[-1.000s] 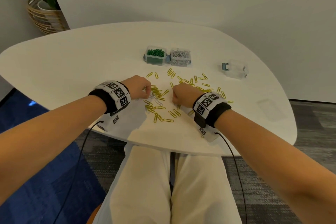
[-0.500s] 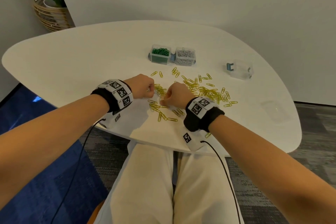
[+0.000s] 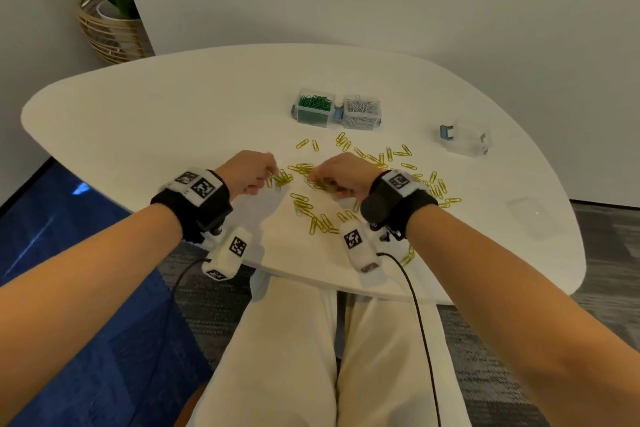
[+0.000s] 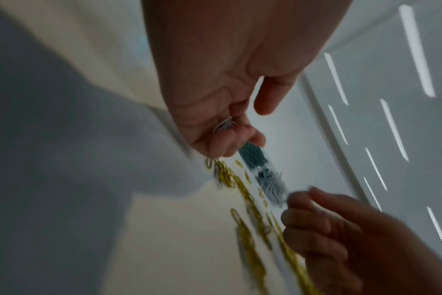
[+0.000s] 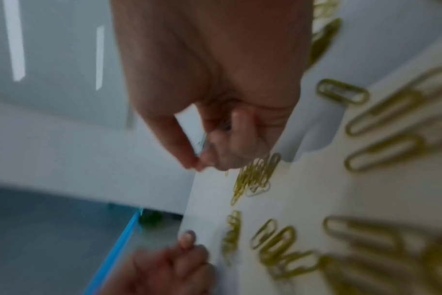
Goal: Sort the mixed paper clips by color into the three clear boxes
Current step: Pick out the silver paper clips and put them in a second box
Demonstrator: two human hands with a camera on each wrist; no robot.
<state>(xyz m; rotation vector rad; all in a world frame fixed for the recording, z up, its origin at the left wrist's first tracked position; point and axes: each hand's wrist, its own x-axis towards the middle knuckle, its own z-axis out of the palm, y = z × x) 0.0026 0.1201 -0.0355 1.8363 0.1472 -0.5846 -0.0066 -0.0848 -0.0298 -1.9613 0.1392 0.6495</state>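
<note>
Yellow paper clips (image 3: 377, 163) lie scattered over the white table (image 3: 173, 121); a few pale clips show among them. My left hand (image 3: 273, 177) hovers over the pile's left side, fingers curled round a small bunch of silver-white clips (image 4: 223, 124), thumb apart. My right hand (image 3: 317, 180) is close beside it, thumb and forefinger pinching a thin silver-white clip (image 5: 202, 139). Behind the pile stand a clear box of green clips (image 3: 313, 109) and a clear box of white clips (image 3: 362, 111). An empty clear box (image 3: 467, 140) stands at the right.
A clear lid (image 3: 530, 215) lies near the table's right edge. A plant in a wicker basket (image 3: 107, 28) stands on the floor behind the table's left end. A wall runs along the back. My knees are under the table's near edge.
My right hand has slid left across the yellow pile, closer to my left hand. The left hand has stayed about where it was, still curled.
</note>
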